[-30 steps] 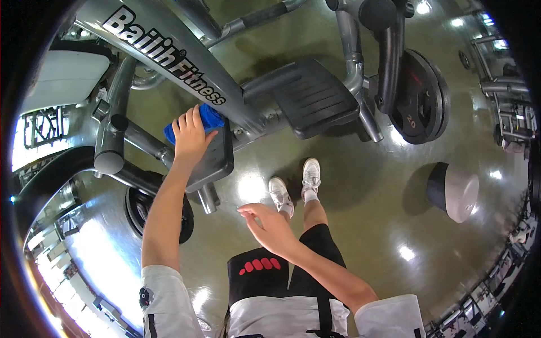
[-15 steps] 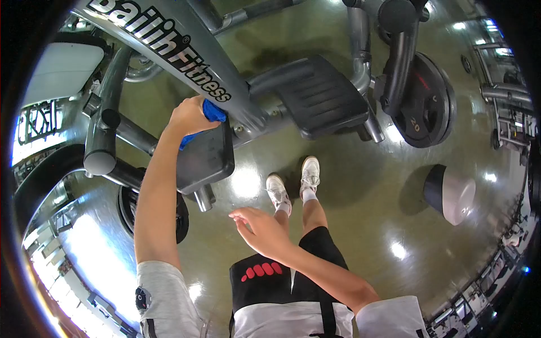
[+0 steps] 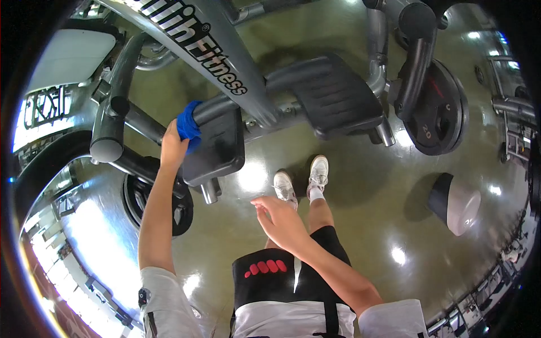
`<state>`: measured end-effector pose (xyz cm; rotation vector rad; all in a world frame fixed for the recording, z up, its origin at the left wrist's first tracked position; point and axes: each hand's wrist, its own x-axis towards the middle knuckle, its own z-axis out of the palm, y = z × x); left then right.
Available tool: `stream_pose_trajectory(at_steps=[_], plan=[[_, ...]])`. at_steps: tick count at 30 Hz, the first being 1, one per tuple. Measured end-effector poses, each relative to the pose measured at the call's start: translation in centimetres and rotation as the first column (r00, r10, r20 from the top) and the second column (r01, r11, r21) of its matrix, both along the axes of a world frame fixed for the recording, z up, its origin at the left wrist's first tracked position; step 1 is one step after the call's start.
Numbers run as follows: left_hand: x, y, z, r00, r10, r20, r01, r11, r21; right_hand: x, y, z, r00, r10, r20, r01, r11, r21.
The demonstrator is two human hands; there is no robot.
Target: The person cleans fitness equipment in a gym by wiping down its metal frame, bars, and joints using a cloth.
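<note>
A blue cloth (image 3: pixel 190 125) is wrapped over the dark tube beside the left footplate (image 3: pixel 217 149) of a grey gym machine (image 3: pixel 242 62). My left hand (image 3: pixel 172 145) grips the cloth from its near left side, fingers partly hidden behind it. In front of my body, above the shorts, my right hand (image 3: pixel 276 219) hangs in the air with loosely bent fingers and nothing in it. The ribbed right footplate (image 3: pixel 338 96) lies beyond the machine's slanted post.
Weight plates (image 3: pixel 434 110) hang on the machine's right arm, with another plate (image 3: pixel 181 211) under the left side. A round stool-like block (image 3: pixel 459 205) stands on the shiny floor to the right. A pale pad (image 3: pixel 73 56) sits at upper left.
My left hand and the cloth have shifted left along the tube, away from the slanted post. The camera view has moved slightly, and my right hand stays loosely bent.
</note>
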<state>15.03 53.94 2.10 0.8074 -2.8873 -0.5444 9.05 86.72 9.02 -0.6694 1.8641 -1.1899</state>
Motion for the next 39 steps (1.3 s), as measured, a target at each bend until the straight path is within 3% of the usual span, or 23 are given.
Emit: stream_pose_trajectory(at_steps=[2,4,5,7,8,9,11,13,15,19,22,24,25,27,30,31,32,34,36,37,38,39], plan=[[0.3,0.2,-1.1,0.998,0.061,0.032,-0.063,0.995,0.083,0.2,0.0,0.0,0.999,0.038,0.010,-0.038,0.999,0.018],[-0.2,1.6,-1.3,0.968,0.249,0.022,-0.238,0.890,0.389,0.2,0.0,-0.1,0.997,0.073,-0.003,-0.073,0.997,0.019],[-0.8,2.2,-1.0,0.968,0.250,0.023,-0.239,0.890,0.387,0.0,0.0,0.0,0.997,0.075,-0.002,-0.075,0.997,0.017],[-2.4,3.5,0.4,0.890,0.449,-0.076,-0.159,0.463,0.872,-0.6,0.0,0.0,1.000,0.010,-0.017,-0.011,1.000,-0.019],[-2.9,3.7,1.0,0.830,0.554,-0.068,-0.037,0.176,0.984,-0.8,0.0,-0.2,1.000,0.012,-0.016,-0.012,1.000,-0.019],[-3.3,3.6,1.4,0.829,0.555,-0.067,-0.038,0.176,0.984,-0.9,-0.1,-0.5,0.999,-0.012,-0.034,0.011,1.000,-0.023],[-4.3,2.9,1.7,0.548,0.808,0.216,-0.033,-0.237,0.971,-1.1,-0.3,-0.8,0.998,-0.030,-0.049,0.029,0.999,-0.028],[-4.9,2.4,0.0,0.510,0.839,0.190,-0.093,-0.165,0.982,-1.1,-0.6,-0.9,0.996,-0.050,-0.072,0.047,0.998,-0.040],[-5.9,2.8,-0.4,0.412,0.895,0.172,-0.278,-0.056,0.959,-1.3,-0.8,-0.6,0.999,-0.020,-0.027,0.020,1.000,-0.018],[-5.9,3.4,-0.1,0.377,0.915,0.142,-0.420,0.032,0.907,-0.9,-0.8,-0.6,0.998,0.053,0.024,-0.054,0.998,0.038],[-4.8,3.2,-0.5,0.421,0.897,0.133,-0.538,0.129,0.833,-0.3,-0.5,-1.0,0.999,0.048,0.022,-0.049,0.998,0.046],[-3.6,3.3,-0.7,0.501,0.866,-0.013,-0.607,0.362,0.708,0.0,-0.4,-1.4,0.999,0.051,0.015,-0.052,0.997,0.056],[-2.9,3.4,-0.7,0.499,0.866,-0.012,-0.610,0.362,0.705,0.0,-0.5,-1.6,0.999,0.054,0.005,-0.054,0.997,0.061],[-1.7,4.0,1.0,0.585,0.810,-0.037,-0.673,0.510,0.536,0.2,-0.9,-1.9,0.998,0.059,-0.002,-0.059,0.997,0.053],[1.2,4.2,3.5,0.612,0.790,0.030,-0.641,0.473,0.605,0.4,-1.5,-1.9,0.998,0.055,-0.035,-0.054,0.998,0.017],[1.6,4.8,4.7,0.519,0.854,-0.030,-0.575,0.374,0.728,0.3,-1.7,-1.9,0.997,0.042,-0.064,-0.043,0.999,-0.011],[3.2,4.4,4.8,0.447,0.893,-0.049,-0.577,0.330,0.747,0.2,-1.8,-1.9,0.997,0.045,-0.061,-0.046,0.999,-0.010],[4.4,5.3,6.6,0.248,0.954,-0.170,-0.525,0.280,0.804,0.0,-1.9,-1.8,0.997,0.041,-0.062,-0.041,0.999,0.012],[7.2,5.3,6.8,0.174,0.960,-0.220,-0.590,0.280,0.757,-0.6,-1.9,-1.6,0.998,0.052,-0.042,-0.051,0.998,0.023],[9.5,5.0,5.7,0.297,0.910,-0.290,-0.670,0.415,0.616,-0.8,-1.9,-1.6,0.998,0.057,-0.027,-0.056,0.998,0.034],[11.2,5.4,5.2,0.469,0.861,-0.198,-0.765,0.508,0.395,-0.7,-1.9,-1.9,0.998,0.065,-0.023,-0.064,0.997,0.031],[11.4,6.5,5.0,0.508,0.855,-0.102,-0.784,0.508,0.357,-0.6,-1.9,-2.3,0.999,0.036,-0.019,-0.036,0.999,0.029]])
